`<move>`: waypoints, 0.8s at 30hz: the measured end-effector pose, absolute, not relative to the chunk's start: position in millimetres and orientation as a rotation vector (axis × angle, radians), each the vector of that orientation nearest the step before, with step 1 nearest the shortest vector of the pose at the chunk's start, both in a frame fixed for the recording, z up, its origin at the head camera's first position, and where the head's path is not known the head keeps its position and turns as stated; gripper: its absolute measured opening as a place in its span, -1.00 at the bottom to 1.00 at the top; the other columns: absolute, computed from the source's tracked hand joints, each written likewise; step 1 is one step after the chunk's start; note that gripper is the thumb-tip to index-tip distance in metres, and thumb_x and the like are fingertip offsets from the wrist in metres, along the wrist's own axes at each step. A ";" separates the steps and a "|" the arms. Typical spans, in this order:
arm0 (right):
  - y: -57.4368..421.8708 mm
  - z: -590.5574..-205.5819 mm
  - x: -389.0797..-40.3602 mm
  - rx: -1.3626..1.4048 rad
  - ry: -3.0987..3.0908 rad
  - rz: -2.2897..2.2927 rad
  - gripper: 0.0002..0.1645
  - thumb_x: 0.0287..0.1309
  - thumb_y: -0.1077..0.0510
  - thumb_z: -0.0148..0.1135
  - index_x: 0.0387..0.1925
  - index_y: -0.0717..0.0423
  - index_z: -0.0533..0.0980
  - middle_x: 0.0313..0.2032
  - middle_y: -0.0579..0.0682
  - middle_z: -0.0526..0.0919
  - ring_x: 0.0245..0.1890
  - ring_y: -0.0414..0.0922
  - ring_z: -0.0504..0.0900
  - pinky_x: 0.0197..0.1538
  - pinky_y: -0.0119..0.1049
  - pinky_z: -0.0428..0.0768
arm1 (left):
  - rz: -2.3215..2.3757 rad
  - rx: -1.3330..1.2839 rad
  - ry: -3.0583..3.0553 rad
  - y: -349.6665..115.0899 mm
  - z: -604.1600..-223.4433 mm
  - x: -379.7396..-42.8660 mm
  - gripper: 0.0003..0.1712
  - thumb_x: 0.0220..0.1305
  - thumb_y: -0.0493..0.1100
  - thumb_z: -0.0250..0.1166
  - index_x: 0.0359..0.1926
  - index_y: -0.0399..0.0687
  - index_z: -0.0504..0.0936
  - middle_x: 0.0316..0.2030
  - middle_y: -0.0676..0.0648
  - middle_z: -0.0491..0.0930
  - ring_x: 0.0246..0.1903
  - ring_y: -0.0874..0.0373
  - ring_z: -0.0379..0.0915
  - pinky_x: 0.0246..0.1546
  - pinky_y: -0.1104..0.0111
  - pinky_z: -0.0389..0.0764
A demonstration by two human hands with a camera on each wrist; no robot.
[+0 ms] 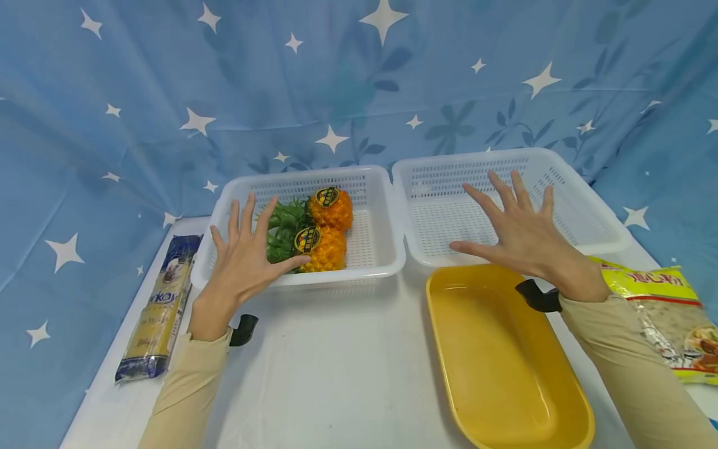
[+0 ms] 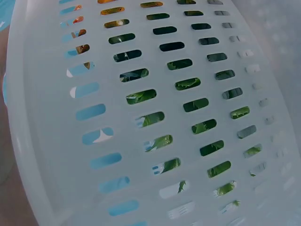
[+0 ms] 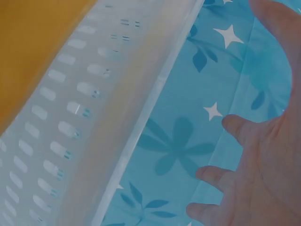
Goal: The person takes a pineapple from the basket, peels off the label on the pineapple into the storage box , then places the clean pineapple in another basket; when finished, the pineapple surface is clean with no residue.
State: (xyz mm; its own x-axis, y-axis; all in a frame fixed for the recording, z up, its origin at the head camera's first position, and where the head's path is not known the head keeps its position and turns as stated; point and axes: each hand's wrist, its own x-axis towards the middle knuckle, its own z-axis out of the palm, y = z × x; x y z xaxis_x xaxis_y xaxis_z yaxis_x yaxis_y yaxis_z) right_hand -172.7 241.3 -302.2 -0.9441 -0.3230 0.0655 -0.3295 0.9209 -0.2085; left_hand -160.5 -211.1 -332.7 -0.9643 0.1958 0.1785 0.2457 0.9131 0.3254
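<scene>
My left hand point(image 1: 242, 259) is spread, fingers straight, over the near left side of a white basket point(image 1: 395, 252) and holds nothing. Inside that basket lie two orange pineapples point(image 1: 331, 251) with green leafy crowns and dark round labels, the crowns partly behind my fingers. In the left wrist view the slotted basket wall point(image 2: 141, 108) fills most of the picture, with green leaves showing through. My right hand point(image 1: 524, 240), also spread with nothing in it, is over a second white basket point(image 1: 443, 234) holding no items in view. The right wrist view shows its palm and fingers point(image 3: 214, 178) beside the basket wall.
A yellow tub point(image 1: 488, 355) stands in front of the right basket, below my right forearm. At the far left lies a long pack of pasta point(image 1: 162, 305). A yellow-and-clear food bag point(image 1: 667, 312) is at the right. Blue star-patterned cloth point(image 1: 336, 81) encloses the white table point(image 1: 336, 362).
</scene>
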 end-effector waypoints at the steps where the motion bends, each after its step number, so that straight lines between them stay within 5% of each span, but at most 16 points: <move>1: 241.0 -302.0 -172.4 0.520 -3.052 0.341 0.23 0.23 -0.47 0.28 0.70 -0.12 -0.04 0.65 0.29 -0.28 0.60 0.38 -0.48 0.30 0.62 -0.59 | -0.528 -0.341 -2.934 -210.9 -332.7 -160.6 0.33 0.18 0.56 0.32 0.71 0.22 -0.18 0.67 -0.25 -0.39 0.60 -0.35 -0.59 0.29 -0.60 -0.43; 7: 232.9 -295.1 -170.0 0.566 -3.023 0.329 0.18 0.24 -0.44 0.29 0.68 -0.11 0.02 0.64 0.30 -0.17 0.60 0.42 -0.35 0.30 0.67 -0.48 | -0.517 -0.366 -2.885 -215.6 -332.3 -155.9 0.30 0.19 0.57 0.30 0.71 0.19 -0.12 0.67 -0.24 -0.33 0.62 -0.34 -0.46 0.31 -0.60 -0.32; 15: 187.0 -269.0 -174.2 0.836 -2.951 0.269 0.12 0.26 -0.36 0.37 0.65 -0.07 0.11 0.64 0.25 -0.06 0.62 0.33 -0.20 0.43 0.59 -0.23 | -0.581 -0.333 -2.507 -237.2 -333.6 -129.2 0.31 0.16 0.78 -0.04 0.59 -0.10 0.26 0.57 -0.33 0.10 0.49 -0.41 0.04 0.38 -0.43 0.02; 19: 161.2 -261.6 -182.2 1.081 -2.894 0.282 0.05 0.30 -0.25 0.41 0.62 -0.02 0.16 0.59 0.23 0.12 0.57 0.28 0.09 0.47 0.44 0.09 | -0.700 -0.241 -2.446 -248.4 -338.4 -117.9 0.23 0.20 0.64 0.20 0.56 -0.18 0.29 0.56 -0.34 0.10 0.50 -0.40 0.00 0.38 -0.41 0.05; 24: 133.0 -255.9 -198.9 1.356 -2.888 0.459 -0.06 0.32 -0.13 0.45 0.57 0.03 0.26 0.49 0.13 0.31 0.44 0.18 0.34 0.44 0.24 0.33 | -0.843 -0.066 -2.516 -258.7 -348.4 -111.4 0.16 0.10 0.12 0.61 0.58 -0.17 0.22 0.59 -0.32 -0.05 0.57 -0.31 -0.18 0.39 -0.43 0.01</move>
State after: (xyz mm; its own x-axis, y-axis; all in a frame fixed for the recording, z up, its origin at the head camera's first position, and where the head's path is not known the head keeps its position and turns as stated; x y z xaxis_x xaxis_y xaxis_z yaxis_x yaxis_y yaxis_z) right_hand -198.9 133.0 -255.9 -0.6432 -0.7643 0.0463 -0.7410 0.6061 -0.2891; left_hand -111.4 -258.7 -348.4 -0.8825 -0.1041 0.4587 0.1933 0.8088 0.5555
